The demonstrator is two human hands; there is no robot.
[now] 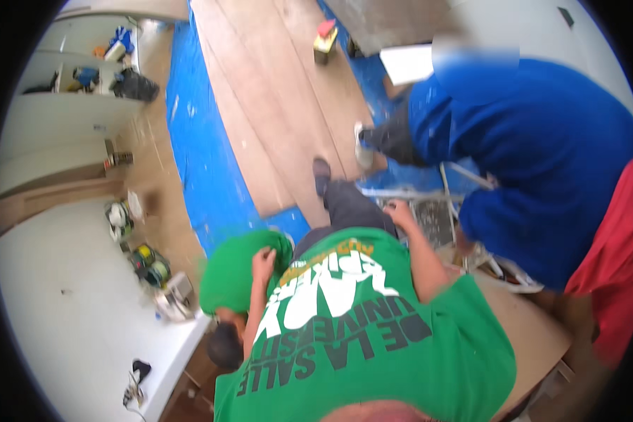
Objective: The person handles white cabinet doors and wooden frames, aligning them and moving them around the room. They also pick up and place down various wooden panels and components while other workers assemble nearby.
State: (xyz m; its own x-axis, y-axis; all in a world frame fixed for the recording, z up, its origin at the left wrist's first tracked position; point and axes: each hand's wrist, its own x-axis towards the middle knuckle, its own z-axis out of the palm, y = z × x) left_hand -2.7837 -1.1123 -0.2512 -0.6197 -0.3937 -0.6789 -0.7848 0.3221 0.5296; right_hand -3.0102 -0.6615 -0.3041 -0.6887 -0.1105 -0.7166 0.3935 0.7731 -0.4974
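My left hand point(263, 266) is raised beside the front of my green printed shirt point(380, 309), its fingers bent inward. Whatever lies between them, if anything, is too small to make out. My right hand point(399, 214) hangs next to my right thigh in dark trousers point(359, 207), fingers loosely curved and slightly apart, with nothing visible in them. Just right of it lies a whitish metal frame point(444, 186) around a greyish panel point(430, 219). One of my feet, in a dark shoe point(321, 172), is on the brown boards point(267, 91).
A person in a blue shirt point(548, 155) bends over the frame at right; red clothing point(615, 260) shows behind. Close on my left is another person in green point(235, 271). Blue sheeting point(197, 141) edges the boards. A yellow-and-dark block point(324, 48) stands ahead; tools point(149, 266) line the left floor.
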